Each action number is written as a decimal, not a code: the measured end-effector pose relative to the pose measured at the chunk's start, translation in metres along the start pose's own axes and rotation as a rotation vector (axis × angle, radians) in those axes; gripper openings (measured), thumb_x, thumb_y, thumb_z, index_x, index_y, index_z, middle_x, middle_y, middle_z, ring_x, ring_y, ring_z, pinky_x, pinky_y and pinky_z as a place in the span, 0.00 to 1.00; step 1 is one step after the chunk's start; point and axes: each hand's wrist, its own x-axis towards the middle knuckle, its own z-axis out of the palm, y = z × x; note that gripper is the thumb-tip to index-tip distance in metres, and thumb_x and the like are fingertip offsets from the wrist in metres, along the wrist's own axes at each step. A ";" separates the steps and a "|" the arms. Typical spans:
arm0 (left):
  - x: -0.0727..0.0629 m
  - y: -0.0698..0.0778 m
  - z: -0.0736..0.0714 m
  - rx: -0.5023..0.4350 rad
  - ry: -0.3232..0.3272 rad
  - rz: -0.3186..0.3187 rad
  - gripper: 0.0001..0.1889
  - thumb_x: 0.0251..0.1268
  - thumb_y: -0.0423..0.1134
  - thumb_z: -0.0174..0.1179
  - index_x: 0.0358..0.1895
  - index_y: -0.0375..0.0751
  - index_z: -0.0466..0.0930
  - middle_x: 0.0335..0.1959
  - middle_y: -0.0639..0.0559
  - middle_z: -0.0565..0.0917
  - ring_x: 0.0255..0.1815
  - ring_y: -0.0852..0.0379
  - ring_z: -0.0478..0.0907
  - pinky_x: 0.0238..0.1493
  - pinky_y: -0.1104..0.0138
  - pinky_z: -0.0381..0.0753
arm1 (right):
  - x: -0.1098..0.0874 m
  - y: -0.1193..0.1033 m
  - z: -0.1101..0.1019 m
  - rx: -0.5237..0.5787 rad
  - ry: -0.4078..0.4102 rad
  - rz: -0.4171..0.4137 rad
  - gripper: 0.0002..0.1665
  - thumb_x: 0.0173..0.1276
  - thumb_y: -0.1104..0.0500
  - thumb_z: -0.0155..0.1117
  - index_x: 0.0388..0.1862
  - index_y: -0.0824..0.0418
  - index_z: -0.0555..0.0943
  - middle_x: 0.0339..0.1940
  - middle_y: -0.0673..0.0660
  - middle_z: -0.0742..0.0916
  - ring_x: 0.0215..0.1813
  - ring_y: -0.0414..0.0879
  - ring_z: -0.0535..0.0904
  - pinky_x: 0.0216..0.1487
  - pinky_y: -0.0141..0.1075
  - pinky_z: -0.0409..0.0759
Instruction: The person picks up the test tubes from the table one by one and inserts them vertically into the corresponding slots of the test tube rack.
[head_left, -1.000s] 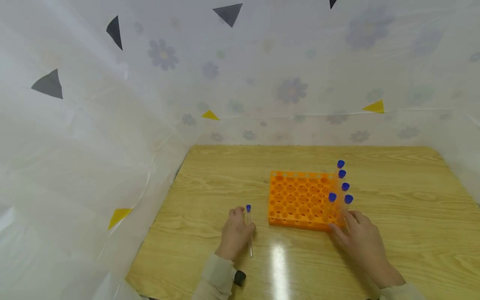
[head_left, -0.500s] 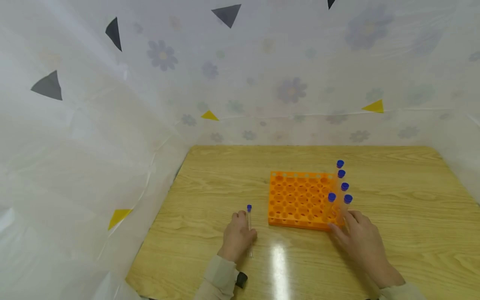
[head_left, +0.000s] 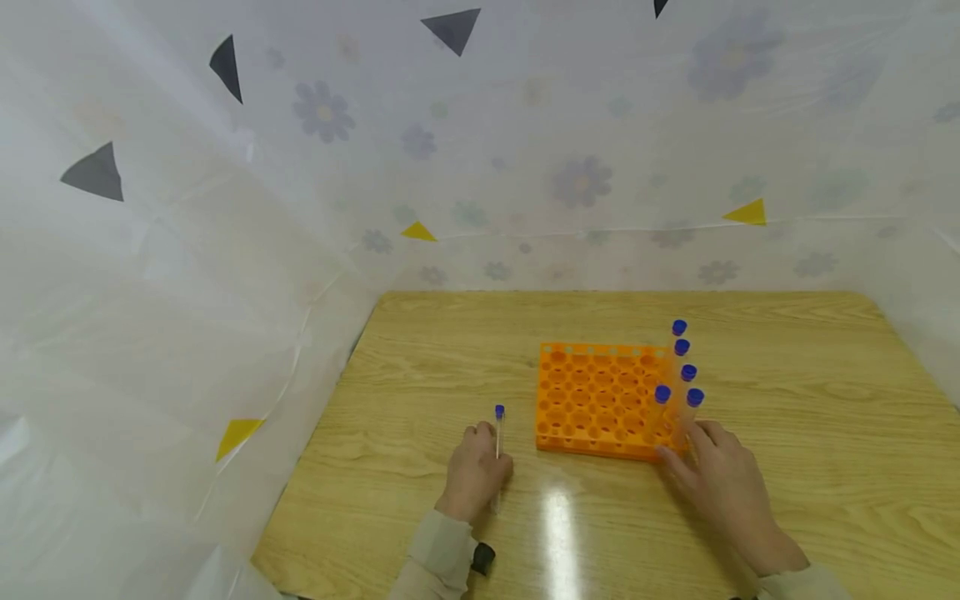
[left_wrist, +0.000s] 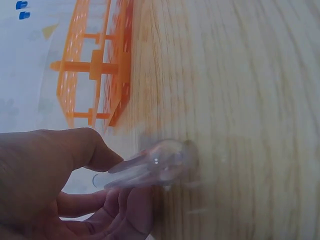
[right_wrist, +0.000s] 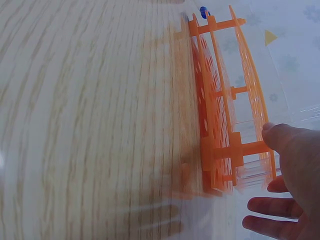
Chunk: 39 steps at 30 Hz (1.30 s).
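Note:
Between the thumb and fingers of my left hand is a clear test tube with a blue cap, close over the wooden table. Its capped end points away from me; the left wrist view looks onto the rounded bottom end. To its right stands an orange test tube rack. My right hand grips the rack's near right corner, thumb at the front edge and fingers along the right side. Several blue-capped tubes stand upright at the rack's right end; the other holes hold nothing.
The wooden table reaches back to a pale flowered curtain, which also hangs along the left side. Yellow triangles and dark ones mark the curtain. A small black item sits at the left cuff.
My left hand has shifted slightly right and closed on the test tube. The capped end has risen a little and the tube's angle has changed. My right hand and the rack stay put.

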 end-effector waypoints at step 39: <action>0.021 0.031 -0.016 -0.171 0.174 0.208 0.11 0.74 0.47 0.57 0.38 0.44 0.82 0.32 0.54 0.84 0.30 0.64 0.80 0.31 0.75 0.79 | -0.001 -0.001 0.001 0.002 -0.005 0.014 0.31 0.52 0.55 0.80 0.51 0.69 0.80 0.39 0.67 0.84 0.35 0.60 0.81 0.33 0.54 0.81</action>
